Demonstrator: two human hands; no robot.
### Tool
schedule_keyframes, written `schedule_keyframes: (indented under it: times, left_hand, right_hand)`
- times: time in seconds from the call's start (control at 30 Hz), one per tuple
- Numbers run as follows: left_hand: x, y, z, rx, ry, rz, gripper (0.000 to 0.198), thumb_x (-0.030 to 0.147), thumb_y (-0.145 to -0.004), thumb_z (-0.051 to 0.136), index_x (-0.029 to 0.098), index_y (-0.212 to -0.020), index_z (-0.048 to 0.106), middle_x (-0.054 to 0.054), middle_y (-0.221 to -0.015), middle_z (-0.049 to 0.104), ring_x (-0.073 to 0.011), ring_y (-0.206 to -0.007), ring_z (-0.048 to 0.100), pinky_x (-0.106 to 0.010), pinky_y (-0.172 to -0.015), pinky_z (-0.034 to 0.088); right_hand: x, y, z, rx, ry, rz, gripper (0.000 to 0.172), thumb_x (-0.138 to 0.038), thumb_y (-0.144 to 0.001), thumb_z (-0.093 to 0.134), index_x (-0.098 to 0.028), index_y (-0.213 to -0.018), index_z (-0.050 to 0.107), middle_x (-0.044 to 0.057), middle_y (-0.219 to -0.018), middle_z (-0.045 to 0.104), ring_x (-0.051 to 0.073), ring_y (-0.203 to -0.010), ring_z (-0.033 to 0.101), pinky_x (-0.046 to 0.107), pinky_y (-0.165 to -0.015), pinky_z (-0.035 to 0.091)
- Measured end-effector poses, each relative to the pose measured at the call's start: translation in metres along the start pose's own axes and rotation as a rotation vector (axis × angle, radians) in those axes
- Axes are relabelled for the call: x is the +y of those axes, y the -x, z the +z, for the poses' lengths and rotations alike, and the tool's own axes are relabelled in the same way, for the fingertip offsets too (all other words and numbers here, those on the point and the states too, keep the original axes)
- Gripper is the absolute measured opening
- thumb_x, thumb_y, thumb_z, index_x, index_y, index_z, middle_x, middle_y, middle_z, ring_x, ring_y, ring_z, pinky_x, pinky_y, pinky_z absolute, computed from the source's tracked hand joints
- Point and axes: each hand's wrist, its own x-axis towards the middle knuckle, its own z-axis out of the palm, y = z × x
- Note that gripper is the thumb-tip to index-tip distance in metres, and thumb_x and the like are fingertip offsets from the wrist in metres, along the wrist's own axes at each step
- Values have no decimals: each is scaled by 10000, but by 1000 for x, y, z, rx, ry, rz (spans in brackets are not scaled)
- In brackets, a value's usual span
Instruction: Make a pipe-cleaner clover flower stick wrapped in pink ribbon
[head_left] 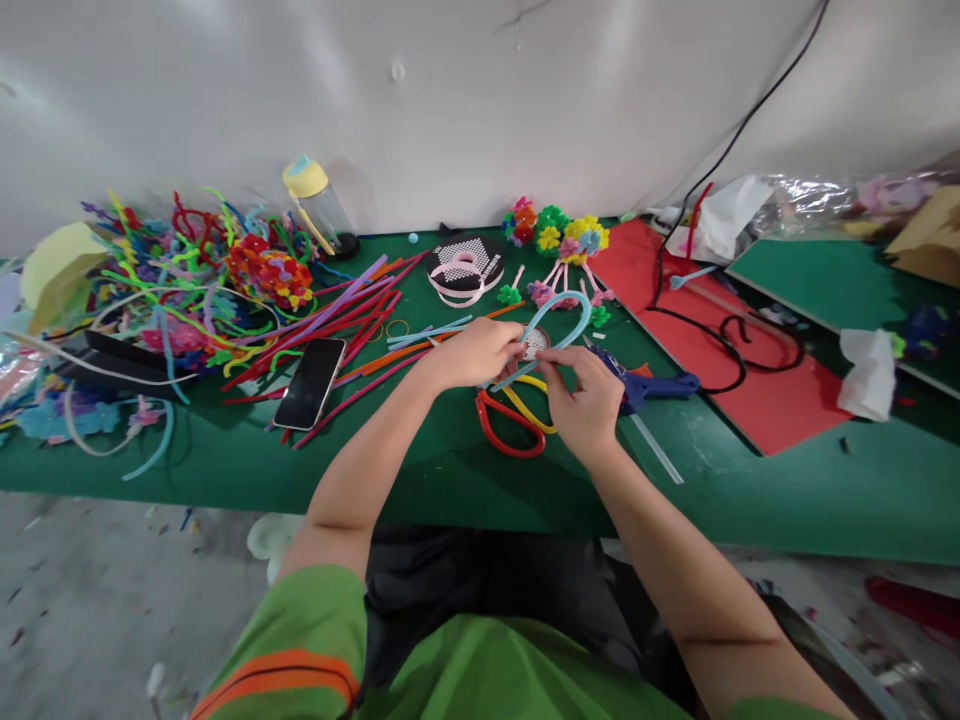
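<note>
Both hands meet over the green table around a light blue pipe cleaner (583, 312) bent into a loop that stands up between them. My left hand (489, 352) is closed, thumb and fingers pinching the pipe cleaner on the left. On the right, my right hand (583, 395) pinches its other side with thumb and index finger. Just below the hands lie scissors with a red handle (510, 450) and a yellow one, their blades hidden. A blue glue gun (660, 387) rests right of my right hand, a clear glue stick (657, 450) beside it.
Loose pipe cleaners (360, 320) and a phone (310, 385) lie left, beside a colourful heap (187, 270). A bottle (322, 210), a black disc with pink ribbon (476, 262) and fuzzy flowers (574, 240) stand behind. Red board (757, 390) and black cable (701, 325) are right.
</note>
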Motion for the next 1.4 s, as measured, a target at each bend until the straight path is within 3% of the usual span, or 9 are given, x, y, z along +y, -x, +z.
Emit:
schedule_keyframes:
  times: [0.17, 0.53, 1.1, 1.23, 1.4]
  left_hand:
    - [1, -2, 4, 31, -88, 48, 171, 164, -844, 376, 152, -714, 486, -22, -709, 577, -93, -626, 530, -218, -561, 375]
    - [3, 2, 2, 11, 34, 88, 111, 51, -744, 483, 148, -754, 535, -3, -693, 610, -100, -640, 568, -224, -603, 419]
    - [1, 1, 2, 13, -86, 99, 28, 102, -723, 553, 123, -711, 566, -23, -644, 628, -113, -599, 584, -232, -578, 423]
    - [-1, 2, -1, -6, -109, 116, 36, 97, -713, 560, 123, -727, 581, -38, -689, 653, -128, -633, 604, -241, -600, 431]
    - [-6, 4, -7, -52, -84, 113, 23, 113, -715, 559, 127, -701, 571, -43, -698, 671, -140, -658, 629, -232, -584, 436]
  right_hand:
    - [0, 0, 0, 2, -1, -2, 128, -104, -766, 553, -201, -804, 628, 26, -767, 674, 152, -718, 629, 289, -645, 504]
    - [0, 0, 0, 3, 16, 28, 125, -117, -773, 532, -210, -787, 615, 23, -756, 671, 158, -703, 624, 299, -623, 500]
    - [1, 3, 1, -53, -64, 126, 132, -161, -774, 549, -206, -861, 639, 22, -770, 677, 155, -681, 633, 305, -634, 519]
    - [4, 6, 3, -66, -157, 183, 286, -185, -778, 561, -219, -1062, 573, 10, -776, 664, 144, -643, 639, 296, -599, 525]
    - [5, 7, 3, -53, -171, 173, 538, -247, -789, 571, -246, -1288, 369, 6, -750, 652, 161, -657, 638, 332, -633, 540]
